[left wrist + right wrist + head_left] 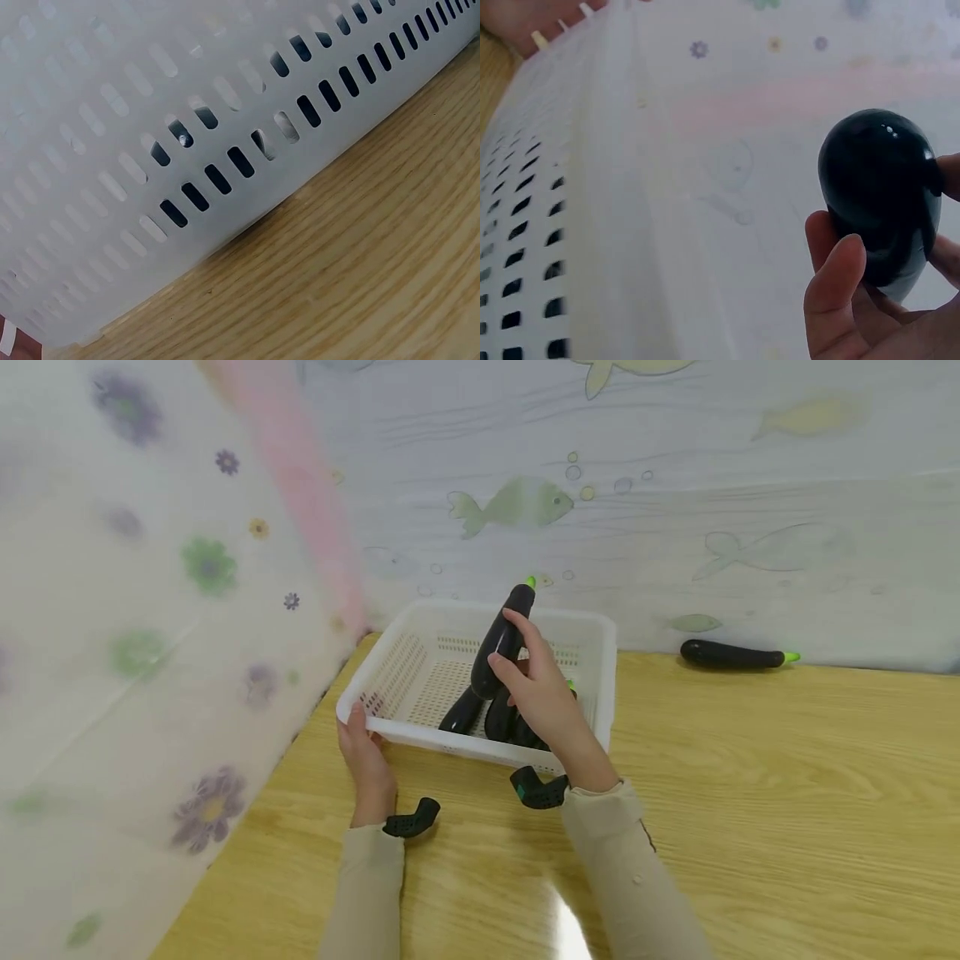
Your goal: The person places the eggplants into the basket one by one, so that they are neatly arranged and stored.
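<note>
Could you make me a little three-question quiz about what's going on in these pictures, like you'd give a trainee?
1. True or false: the right hand holds an eggplant over the white basket.
2. What does the left hand grip?
A. the basket's near corner
B. an eggplant
C. the curtain
3. Where does the lone eggplant outside the basket lie?

Key
1. True; it is tilted, green stem up.
2. A.
3. On the wooden table, far right, by the fish-patterned backdrop.
</note>
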A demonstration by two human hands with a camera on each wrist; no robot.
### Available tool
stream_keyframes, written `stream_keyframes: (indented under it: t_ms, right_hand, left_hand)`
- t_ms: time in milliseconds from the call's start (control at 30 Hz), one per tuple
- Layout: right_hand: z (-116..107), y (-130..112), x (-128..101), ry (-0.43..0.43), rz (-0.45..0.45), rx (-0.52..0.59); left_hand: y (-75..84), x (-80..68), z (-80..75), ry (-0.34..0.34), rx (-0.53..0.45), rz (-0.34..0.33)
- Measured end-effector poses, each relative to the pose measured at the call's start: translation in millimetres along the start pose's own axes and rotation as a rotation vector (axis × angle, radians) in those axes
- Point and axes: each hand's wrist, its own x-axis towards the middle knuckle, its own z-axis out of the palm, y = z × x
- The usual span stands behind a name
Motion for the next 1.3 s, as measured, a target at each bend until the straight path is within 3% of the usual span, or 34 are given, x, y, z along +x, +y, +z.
stream_keyframes:
  t_ms: [200, 467, 667, 933, 1300]
  right_hand:
    - [7.6, 24.6, 10.0, -0.015, 0.039, 0.013]
    - [16.8, 47.0, 13.0, -0.024, 0.069, -0.049]
    - [20.4, 50.7, 14.5, -0.067, 0.099, -0.127]
    - [23.8, 54.1, 13.4, -0.15, 0.142, -0.389]
    - [22.5, 54.7, 12.4, -0.194, 0.187, -0.424]
  left_hand:
    - [-3.1, 2.6, -1.1, 0.009, -0.022, 0.015]
    - [-1.9, 0.8, -1.0, 0.006, -0.018, 0.013]
    - [-3.7, 1.9, -1.4, 0.002, -0.005, 0.026]
    - [-3.5, 0.7, -1.2, 0.006, -0.017, 0.018]
    - [-4.8, 1.2, -1.4, 0.002, -0.021, 0.02]
